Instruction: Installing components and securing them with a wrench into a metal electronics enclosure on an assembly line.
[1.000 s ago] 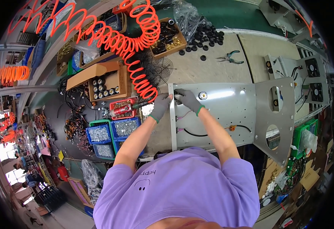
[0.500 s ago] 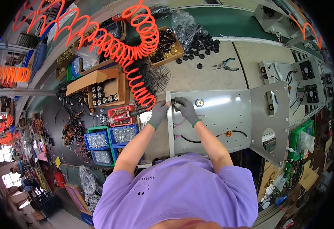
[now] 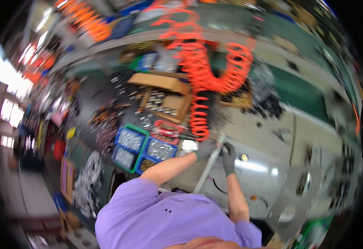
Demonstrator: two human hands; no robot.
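A bent grey sheet-metal panel [image 3: 256, 182] lies on the bench, its raised flange [image 3: 209, 165] running along the left side. Outside that flange is my gloved left hand [image 3: 206, 148], closed, its fingertips against the metal. Just inside the flange my gloved right hand [image 3: 228, 157] is closed too, opposite the left. Whatever small part sits between the fingers is hidden and blurred. Right of my right hand, a small round fitting [image 3: 243, 157] stands on the panel. A black cable [image 3: 219, 186] bends across the panel nearer to me.
Blue bins [image 3: 161, 148] of small metal parts stand left of my hands, beside a red tray [image 3: 167, 132] holding a red tool. Behind them is an open cardboard box [image 3: 177, 106] with round parts. An orange coiled hose [image 3: 200, 112] hangs close by. Pliers [image 3: 282, 133] lie farther back.
The whole view has swung and blurred, so the bench, panel and hands now appear farther right and lower. Both hands remain at the flange.
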